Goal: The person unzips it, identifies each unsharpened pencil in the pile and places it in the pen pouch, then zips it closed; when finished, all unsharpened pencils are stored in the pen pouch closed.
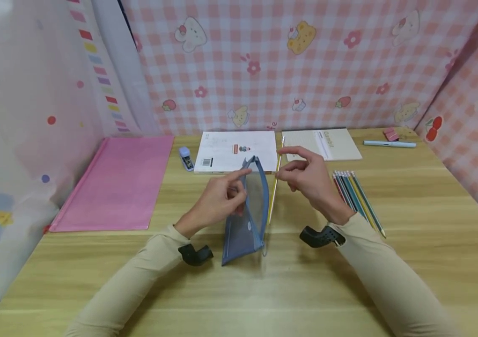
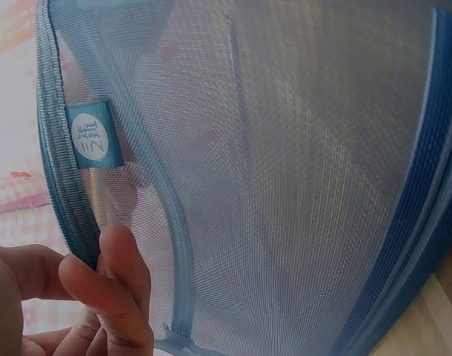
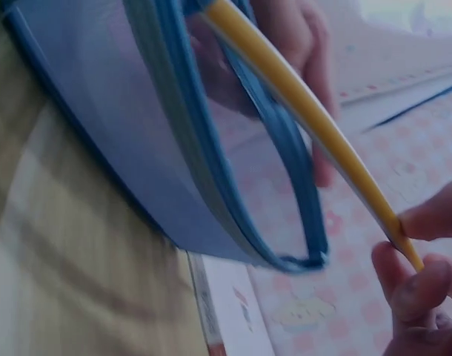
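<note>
A blue mesh zipper pouch (image 1: 239,241) stands on its side over the table with its zipped mouth spread apart. My left hand (image 1: 222,196) pinches one edge of that mouth, near a small blue tag (image 2: 92,135) in the left wrist view. With thumb and fingers, my right hand (image 1: 306,175) pinches a yellow pencil (image 1: 274,199) with a pale stripe near its upper end. The pencil slants down along the right side of the pouch, and in the right wrist view its far end overlaps the pouch's mouth.
Several pencils (image 1: 358,201) lie side by side right of my right hand. Behind are a white book (image 1: 222,147), a beige notebook (image 1: 340,145), a light blue pen (image 1: 390,143), a pink clip (image 1: 391,134) and a lavender sharpener-like item (image 1: 184,152). A pink folder (image 1: 125,182) lies left.
</note>
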A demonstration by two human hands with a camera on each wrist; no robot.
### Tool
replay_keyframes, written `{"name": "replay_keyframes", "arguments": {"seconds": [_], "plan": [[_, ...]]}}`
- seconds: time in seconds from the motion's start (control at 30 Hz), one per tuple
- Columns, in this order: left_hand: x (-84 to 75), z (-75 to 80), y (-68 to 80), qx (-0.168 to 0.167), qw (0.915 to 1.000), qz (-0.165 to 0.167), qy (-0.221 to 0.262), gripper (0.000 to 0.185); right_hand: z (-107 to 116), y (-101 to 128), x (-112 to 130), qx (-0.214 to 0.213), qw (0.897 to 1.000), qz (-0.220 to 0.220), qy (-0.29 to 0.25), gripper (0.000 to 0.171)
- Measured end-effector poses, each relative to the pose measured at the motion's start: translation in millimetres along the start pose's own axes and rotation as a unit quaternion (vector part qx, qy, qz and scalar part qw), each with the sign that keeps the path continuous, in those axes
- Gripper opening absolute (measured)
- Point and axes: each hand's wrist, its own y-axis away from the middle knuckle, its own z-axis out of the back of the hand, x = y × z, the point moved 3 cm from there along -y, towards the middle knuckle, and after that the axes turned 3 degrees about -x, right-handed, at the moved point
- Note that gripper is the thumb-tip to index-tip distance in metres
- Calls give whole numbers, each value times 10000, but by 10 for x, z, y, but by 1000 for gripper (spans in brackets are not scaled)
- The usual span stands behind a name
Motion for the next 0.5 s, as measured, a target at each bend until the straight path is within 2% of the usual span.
{"name": "replay_keyframes", "arguments": {"seconds": [0.13, 0.27, 0.5], "plan": [[11, -8, 11, 33, 10000, 13, 24, 52, -182, 20, -41, -39, 9999, 55, 108, 46], [22, -10, 29, 56, 10000, 53, 42, 52, -339, 64, -77, 165, 9968, 86, 778, 46], [0, 43, 34, -53, 10000, -28, 70, 52, -505, 93, -46, 432, 9828, 358, 1760, 48]]}}
